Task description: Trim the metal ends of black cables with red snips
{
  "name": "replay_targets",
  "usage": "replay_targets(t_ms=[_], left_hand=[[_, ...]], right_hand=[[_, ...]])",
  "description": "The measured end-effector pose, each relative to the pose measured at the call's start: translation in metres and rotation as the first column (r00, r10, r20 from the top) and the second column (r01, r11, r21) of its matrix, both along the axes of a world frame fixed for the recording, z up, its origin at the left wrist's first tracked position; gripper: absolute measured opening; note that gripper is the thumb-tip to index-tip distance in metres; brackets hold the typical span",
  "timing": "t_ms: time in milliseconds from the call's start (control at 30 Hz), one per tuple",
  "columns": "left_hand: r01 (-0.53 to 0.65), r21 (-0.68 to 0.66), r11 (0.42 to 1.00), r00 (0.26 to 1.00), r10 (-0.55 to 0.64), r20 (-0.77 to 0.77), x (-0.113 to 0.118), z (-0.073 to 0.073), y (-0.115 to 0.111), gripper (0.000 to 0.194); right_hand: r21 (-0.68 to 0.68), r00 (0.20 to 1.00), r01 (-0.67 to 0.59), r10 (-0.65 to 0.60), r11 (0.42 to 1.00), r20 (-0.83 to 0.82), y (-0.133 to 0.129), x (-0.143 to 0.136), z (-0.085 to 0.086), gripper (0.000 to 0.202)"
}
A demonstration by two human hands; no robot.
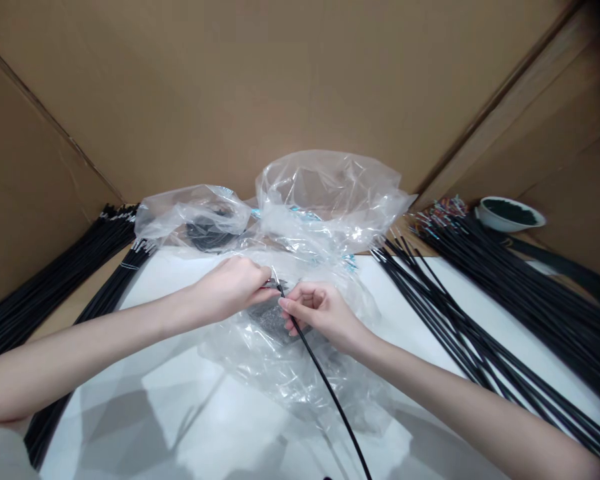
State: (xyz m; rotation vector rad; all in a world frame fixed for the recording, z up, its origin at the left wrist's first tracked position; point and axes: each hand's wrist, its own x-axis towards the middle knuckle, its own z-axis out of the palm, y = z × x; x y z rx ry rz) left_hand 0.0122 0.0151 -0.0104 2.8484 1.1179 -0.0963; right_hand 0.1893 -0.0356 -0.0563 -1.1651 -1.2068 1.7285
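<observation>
A single black cable [325, 380] runs from the bottom edge up to the middle of the head view, ending in a pale, thin tip. My right hand [320, 310] pinches it just below that end between thumb and fingers. Beside the tip, my left hand [245, 283] is closed, with thumb and forefinger together; what it grips is too small to make out. Under both hands lies an open clear plastic bag [260, 360] holding a mass of small grey pieces.
Bundles of black cables with pale ends lie at left [60, 273] and right [510, 300]; a looser group [440, 320] lies nearer the middle. More clear plastic bags [330, 180] stand behind. A white bowl [505, 223] of dark contents sits back right. Cardboard walls [280, 80] enclose the white tabletop [150, 427].
</observation>
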Motion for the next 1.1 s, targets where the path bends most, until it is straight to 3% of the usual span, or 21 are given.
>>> replay_targets(t_ms=[333,500,800,967,1100], left_hand=[[-0.057,-0.075,0.996,0.993,0.064,0.098,-0.012,0.005,-0.005,0.033],[-0.081,-0.041,0.996,0.995,0.083,0.048,-0.005,0.010,-0.008,0.033],[-0.036,0.008,0.999,0.999,0.036,0.022,0.005,0.005,-0.004,0.036],[-0.064,-0.045,0.997,0.996,0.067,0.055,-0.004,0.003,-0.003,0.034],[-0.069,-0.070,0.995,0.992,0.076,0.103,-0.012,0.005,-0.004,0.033]], right_hand=[[-0.066,0.993,0.075,-0.081,0.995,-0.084,-0.001,0.007,-0.006,0.031],[-0.061,0.996,0.052,-0.056,0.997,-0.076,-0.003,0.006,-0.004,0.032],[-0.012,0.998,0.033,-0.033,0.999,-0.052,-0.003,0.004,0.003,0.034],[0.114,0.999,0.023,-0.028,0.993,0.036,-0.001,0.007,-0.003,0.030],[0.037,0.999,0.020,-0.018,0.999,-0.035,-0.002,0.007,-0.003,0.033]])
